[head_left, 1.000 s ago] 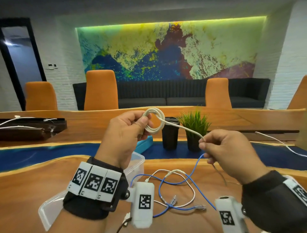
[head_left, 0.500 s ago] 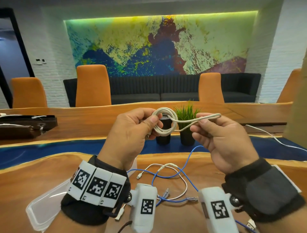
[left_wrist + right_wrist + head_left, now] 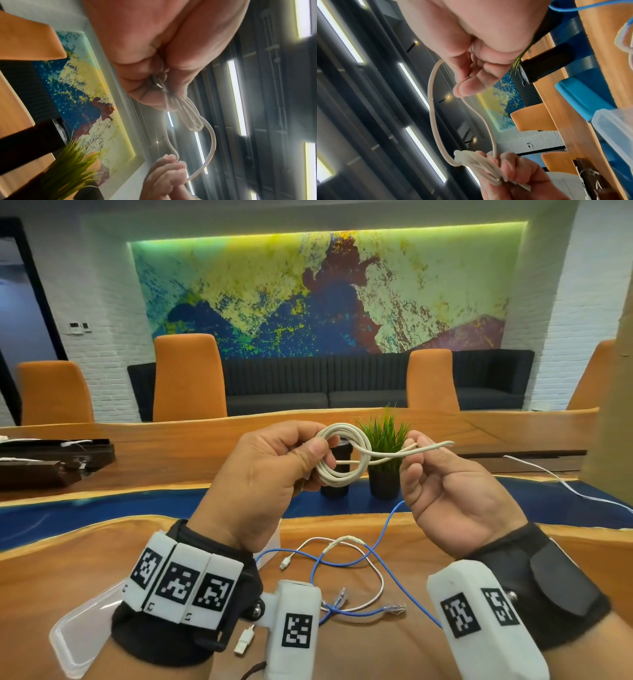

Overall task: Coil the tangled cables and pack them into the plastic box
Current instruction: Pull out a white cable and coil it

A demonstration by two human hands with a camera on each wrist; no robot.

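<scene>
Hands: I see both raised above the wooden table [image 3: 513, 546], level with each other, a cream cable strung between them.
Left hand [image 3: 260, 474]: thumb and fingers pinch the coiled cream cable [image 3: 342, 457], several rounds bunched tight; from the left wrist the loops [image 3: 190, 115] fan out of the closed fingertips.
Right hand [image 3: 445, 491]: fingers curled, thumb and forefinger pinching a doubled-back bend of the same cable, its fold poking out past the hand to the right; the right wrist view shows that bend [image 3: 435, 108] running from the thumb down to the coil.
Box: I make out the clear plastic box [image 3: 85, 628] on the table under the left wrist, mostly hidden by the arm; I cannot tell what it holds.
Table: blue cable [image 3: 342, 563] and thin white cable [image 3: 373, 583] lie crossed and loose between the wrists, plugs showing.
Backdrop: small potted plant [image 3: 385, 436] and dark cup [image 3: 334, 489] stand behind the coil.
</scene>
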